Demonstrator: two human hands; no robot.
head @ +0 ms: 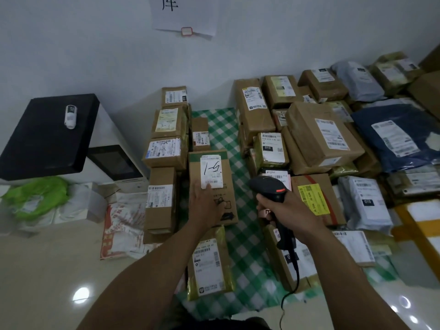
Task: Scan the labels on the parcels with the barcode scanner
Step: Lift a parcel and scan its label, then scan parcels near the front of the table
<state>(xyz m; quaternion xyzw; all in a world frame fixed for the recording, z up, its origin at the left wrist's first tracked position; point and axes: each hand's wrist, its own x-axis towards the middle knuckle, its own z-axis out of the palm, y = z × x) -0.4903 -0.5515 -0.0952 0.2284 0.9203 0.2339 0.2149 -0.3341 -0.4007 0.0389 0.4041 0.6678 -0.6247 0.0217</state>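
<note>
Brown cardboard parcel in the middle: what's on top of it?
A white shipping label with black handwriting, and the left hand resting flat. It hides the label's lower corner.

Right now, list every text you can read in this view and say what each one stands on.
"库": paper sheet on the wall.
"1-5", handwritten: white label on the tall box under the left hand.
"3-1", handwritten: yellowish label on a left-row box.
"010": black patch on a parcel beyond the barcode scanner.
"010": grey bag.
All other label print and barcodes: too small or blurred to read.
</note>
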